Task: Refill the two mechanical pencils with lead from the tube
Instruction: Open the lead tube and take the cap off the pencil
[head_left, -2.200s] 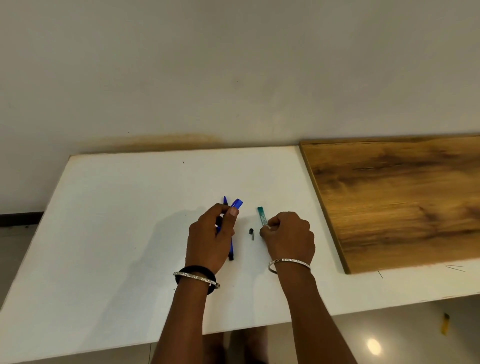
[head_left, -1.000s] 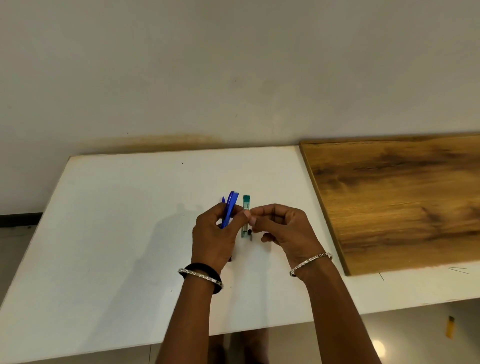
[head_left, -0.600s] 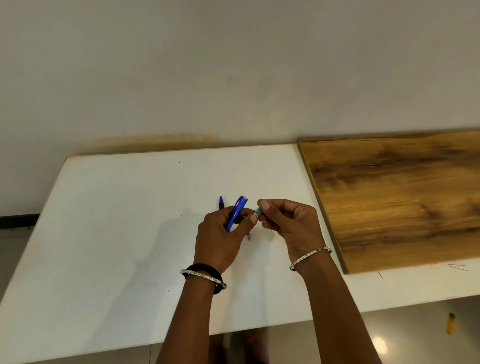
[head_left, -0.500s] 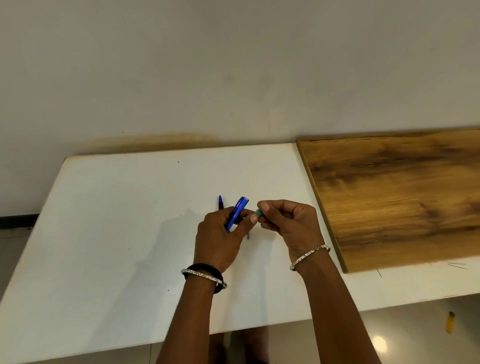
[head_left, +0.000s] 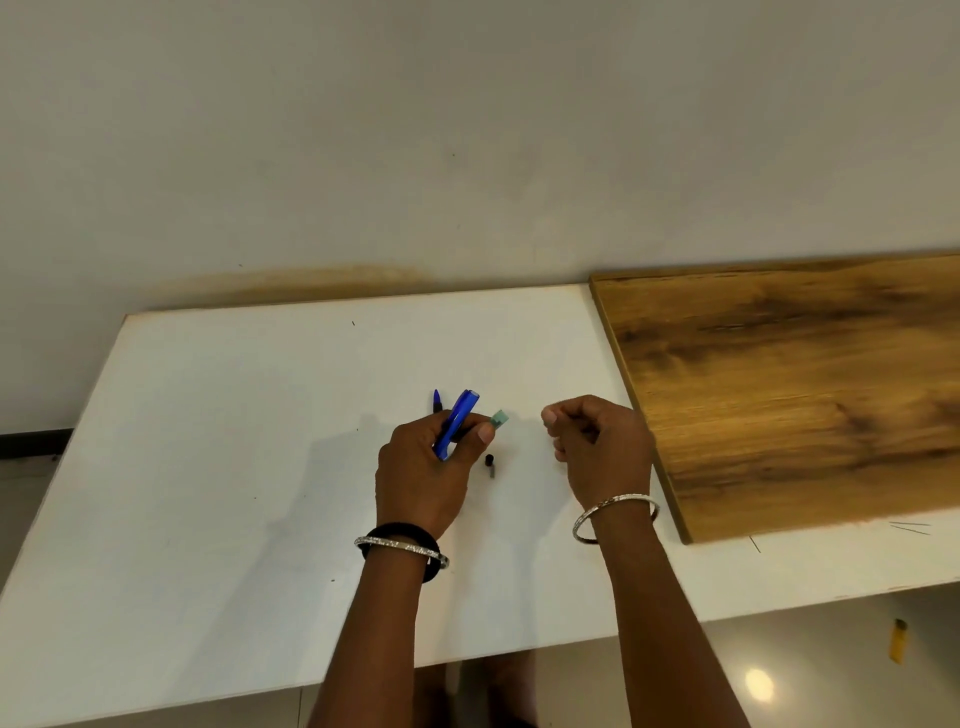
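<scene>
My left hand (head_left: 421, 467) grips a blue mechanical pencil (head_left: 457, 421), which tilts up to the right. The same hand pinches the pale green lead tube (head_left: 500, 418) at its fingertips, and only the tube's end shows. The second pencil (head_left: 436, 401) lies on the white table (head_left: 234, 441) behind that hand, with just its dark blue tip visible. A small black pencil cap (head_left: 489, 463) lies on the table between my hands. My right hand (head_left: 597, 447) hovers apart to the right with curled fingers. Thumb and forefinger pinch what seems to be the tube's cap, hidden by the fingertips.
A brown wooden board (head_left: 805, 389) lies on the table's right part, close to my right hand. A plain wall stands behind the table. A small yellow object (head_left: 897, 640) lies on the floor at the lower right.
My right hand has let go of the tube's end and pulled away to the right. The tube stays in my left hand with the pencil. The black cap on the table has come into view.
</scene>
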